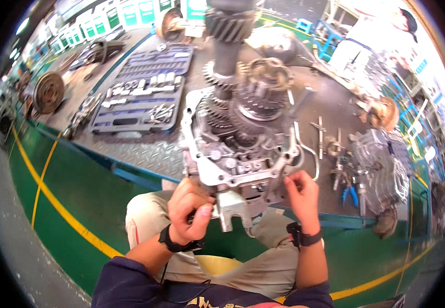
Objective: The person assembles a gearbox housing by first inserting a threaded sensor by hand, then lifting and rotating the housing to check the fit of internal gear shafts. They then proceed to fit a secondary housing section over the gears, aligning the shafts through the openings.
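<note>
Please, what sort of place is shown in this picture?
Probably a vehicle repair workshop: an open gearbox, a case of tools and blue-handled pliers suggest this.

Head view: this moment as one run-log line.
left hand: curled, beside gearbox housing | right hand: fingers at housing | gears: exposed | tool case: open, housing's left

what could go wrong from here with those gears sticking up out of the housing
The tall gear shaft stands exposed above the open housing, so a knock might damage its teeth. The left hand and right hand are close to the housing's near side, where metal edges could scrape fingers. The blue-handled pliers lie near the bench edge and might get bumped off.
</note>
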Available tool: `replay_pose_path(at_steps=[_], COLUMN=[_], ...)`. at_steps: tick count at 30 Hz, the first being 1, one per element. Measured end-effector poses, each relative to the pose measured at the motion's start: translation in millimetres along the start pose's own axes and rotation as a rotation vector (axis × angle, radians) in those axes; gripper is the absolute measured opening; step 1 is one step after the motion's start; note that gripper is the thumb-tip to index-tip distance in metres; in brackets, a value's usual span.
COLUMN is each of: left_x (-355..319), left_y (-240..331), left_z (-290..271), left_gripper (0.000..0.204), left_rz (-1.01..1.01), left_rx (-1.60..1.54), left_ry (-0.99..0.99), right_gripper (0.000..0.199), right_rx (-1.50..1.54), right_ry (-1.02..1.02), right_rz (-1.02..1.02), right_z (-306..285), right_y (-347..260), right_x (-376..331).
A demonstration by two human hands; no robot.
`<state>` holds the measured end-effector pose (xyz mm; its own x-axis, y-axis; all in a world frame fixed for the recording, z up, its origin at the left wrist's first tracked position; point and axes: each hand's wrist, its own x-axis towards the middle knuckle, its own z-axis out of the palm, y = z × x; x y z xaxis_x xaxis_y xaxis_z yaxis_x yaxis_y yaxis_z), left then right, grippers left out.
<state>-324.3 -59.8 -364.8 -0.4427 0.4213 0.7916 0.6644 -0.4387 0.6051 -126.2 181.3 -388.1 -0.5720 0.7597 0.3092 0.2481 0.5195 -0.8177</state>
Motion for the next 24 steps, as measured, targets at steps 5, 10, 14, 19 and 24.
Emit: replay_pose_path(at_steps=[5,10,14,19,24], left_x=[-5,-3,-3,5,76], left_y=[0,1,-1,3,18], left_z=[-13,-11,-9,-25,-78], left_gripper=[0.011,0.009,0.009,0.024,0.045], left_rz=[-0.035,-0.005,-0.012,-0.016,-0.122], left_rx=[-0.008,-0.002,-0.015,-0.04,-0.104], left_ry=[0.017,0.004,-0.022,-0.083,-0.444], right_gripper=[0.013,0.013,0.012,0.01,0.019], right_rx=[-0.031,0.022,0.025,0.175,0.238], right_ry=[-0.08,-0.093,-0.09,0.021,0.026], right_rz=[0.07,0.098,0.093,0.003,-0.238], right_z=[9,9,6,-8,-34], right_y=[-18,-18,-15,-37,-136], right_x=[-1,0,0,10,29])
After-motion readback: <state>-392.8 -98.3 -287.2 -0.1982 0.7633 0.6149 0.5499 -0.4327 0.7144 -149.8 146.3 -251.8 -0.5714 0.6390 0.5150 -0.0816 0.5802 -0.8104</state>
